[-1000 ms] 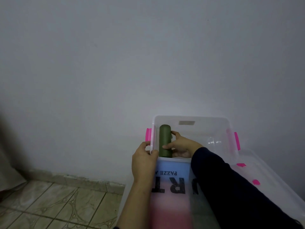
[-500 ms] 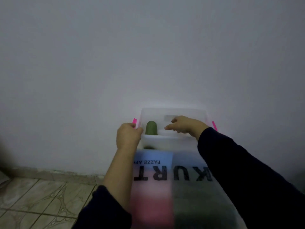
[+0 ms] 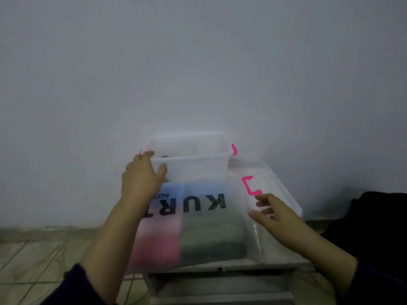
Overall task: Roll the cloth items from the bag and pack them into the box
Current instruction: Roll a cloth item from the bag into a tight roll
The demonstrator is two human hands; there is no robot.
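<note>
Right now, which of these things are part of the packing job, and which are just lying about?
Part of the job:
- clear box, gripped at its corner by the left hand
- frosted bag with cloth inside
- right hand, open beside the bag

Just lying about:
- clear lid with pink clips
- dark fabric at right

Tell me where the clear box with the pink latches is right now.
In the head view the clear box sits centre frame against the white wall, just beyond the frosted bag; the left hand holds its near-left corner.
</note>
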